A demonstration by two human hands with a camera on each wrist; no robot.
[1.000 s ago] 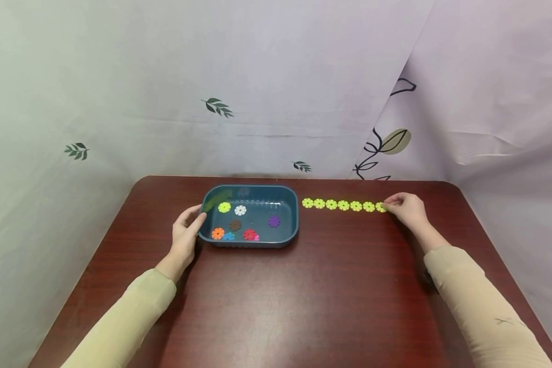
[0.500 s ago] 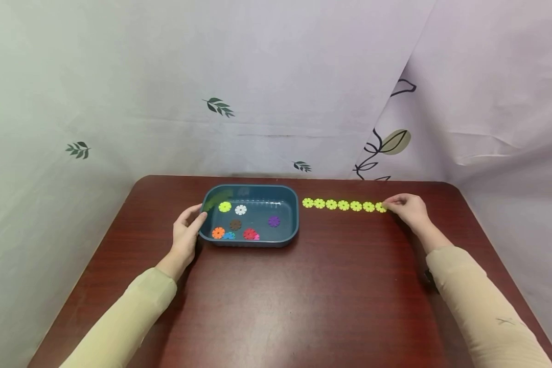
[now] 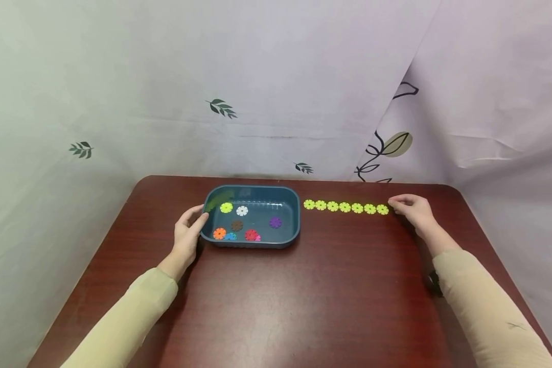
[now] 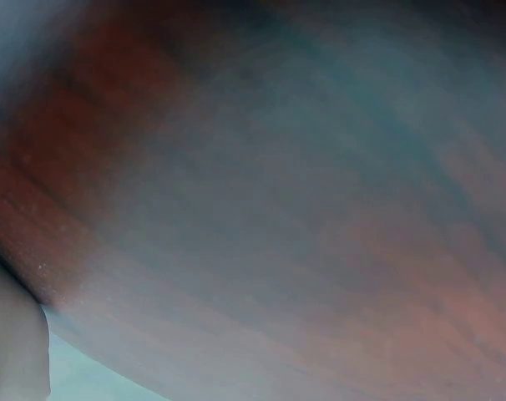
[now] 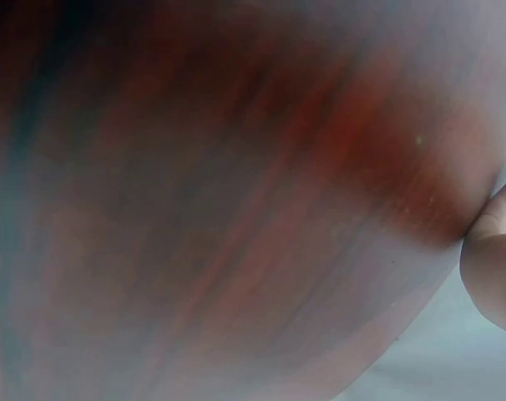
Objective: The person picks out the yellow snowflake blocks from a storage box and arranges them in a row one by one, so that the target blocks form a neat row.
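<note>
My left hand (image 3: 187, 235) grips the left end of a dark blue plastic tray (image 3: 296, 217), thumb over its rim. In the tray lie flower-shaped plastic discs, among them a yellow disc (image 3: 226, 207), a white disc (image 3: 242, 210), a brown disc (image 3: 236, 225), a purple disc (image 3: 275, 223), an orange disc (image 3: 219, 233) and a red disc (image 3: 251, 235). To its right, several yellow flower discs (image 3: 345, 207) form a straight row on the table. My right hand (image 3: 414, 210) is just past the row's right end, fingertips close together, with no disc visible in them.
The dark red wooden table (image 3: 280, 296) has rounded back corners. Behind it hangs a pale cloth (image 3: 276, 76) with leaf prints, close along the back edge and both sides. Both wrist views are mostly blurred tabletop.
My right hand has let go of the last yellow disc in the row and moved slightly right, off it. The left hand stays on the tray. The head view has shifted slightly.
</note>
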